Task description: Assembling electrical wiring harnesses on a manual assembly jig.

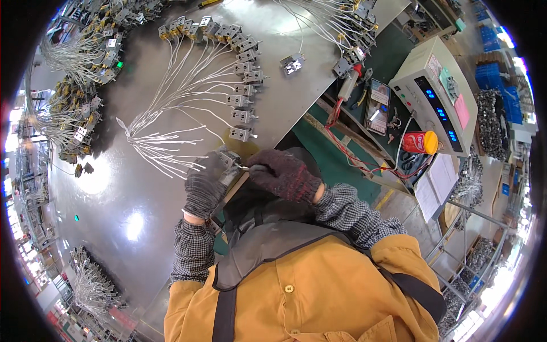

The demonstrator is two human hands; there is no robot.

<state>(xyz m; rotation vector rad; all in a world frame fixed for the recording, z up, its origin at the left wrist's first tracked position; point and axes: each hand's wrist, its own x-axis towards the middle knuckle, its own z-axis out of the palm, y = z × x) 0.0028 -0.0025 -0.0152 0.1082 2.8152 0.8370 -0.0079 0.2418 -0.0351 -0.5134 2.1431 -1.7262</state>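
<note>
My left hand (206,187), in a grey knit glove, is closed around a small boxy metal part (230,162) at the table's edge. My right hand (286,174), in a dark red and black glove, closes its fingers at a thin pale pin (245,168) on that part's right side. The fingertips are partly hidden. Beyond my hands, similar metal parts (240,101) stand in a curved row, each with white wires (171,102) gathered into one bundle on the left. Loose wire ends (165,151) fan out beside my left glove.
One separate metal part (292,64) lies farther back on the metal table (137,188). More wired parts pile up at the left (80,114). To the right are a bench instrument (436,97), a phone (377,107), pliers (363,91), red leads (336,137) and a red jar with orange lid (420,142).
</note>
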